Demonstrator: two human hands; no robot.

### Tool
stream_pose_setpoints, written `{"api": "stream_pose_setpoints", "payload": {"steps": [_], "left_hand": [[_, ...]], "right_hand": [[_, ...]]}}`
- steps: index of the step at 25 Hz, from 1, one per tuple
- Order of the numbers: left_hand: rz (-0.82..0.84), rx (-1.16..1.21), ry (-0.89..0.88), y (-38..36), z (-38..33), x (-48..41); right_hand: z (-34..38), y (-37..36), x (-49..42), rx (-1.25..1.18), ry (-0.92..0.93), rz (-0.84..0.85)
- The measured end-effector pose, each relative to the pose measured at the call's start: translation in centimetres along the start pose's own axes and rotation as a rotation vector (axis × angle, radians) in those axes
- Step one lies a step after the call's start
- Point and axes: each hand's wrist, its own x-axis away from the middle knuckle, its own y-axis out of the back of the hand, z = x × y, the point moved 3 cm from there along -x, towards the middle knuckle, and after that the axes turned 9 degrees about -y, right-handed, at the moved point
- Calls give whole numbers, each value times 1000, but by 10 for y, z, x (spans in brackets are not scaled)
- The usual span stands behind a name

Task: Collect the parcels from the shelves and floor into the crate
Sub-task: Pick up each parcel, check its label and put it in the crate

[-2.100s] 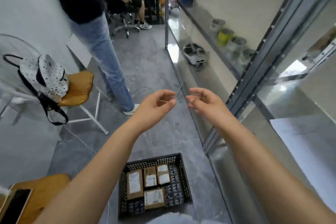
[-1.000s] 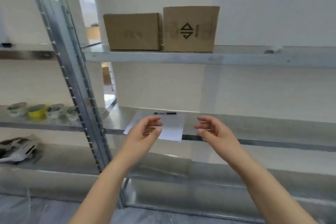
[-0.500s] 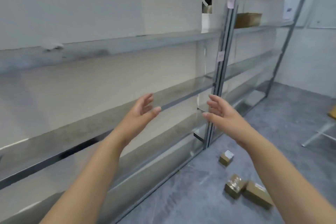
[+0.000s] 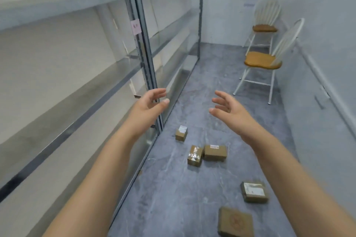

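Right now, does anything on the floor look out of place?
Yes. Five cardboard parcels lie scattered on the grey floor beside the shelving: one small, two touching, two nearer, at odd angles. Both hands are empty.

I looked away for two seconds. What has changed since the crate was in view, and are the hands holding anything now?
The view swung from the crate, across the shelves, to the aisle's far end. Now five parcels lie on the floor, among them a small parcel and a flat parcel; the crate is out of view. The thin wire pinched earlier is gone. Unchanged: left hand and right hand raised, open, no grip on anything.
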Motion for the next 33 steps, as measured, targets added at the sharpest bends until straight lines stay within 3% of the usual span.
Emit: {"api": "stream_pose_setpoints", "payload": {"steps": [6,15,22,28,33], "left_hand": [[256,-1,-9,-8,58,-81],[472,82,87,-27,132,-144],[546,39,139,-98,165,-211],[486,13,245,-156,206,-297],[467,44,389,-189,278,-324]], "right_hand": [[-16,2,-41,-63,-161,-274],[-71,-11,-80,-118,-373,-433],[-112,39,-160,-152,-408,-431],[-141,82,-275,-132,-471,-302],[-189,70,-346,-92,-584,-175]]}}
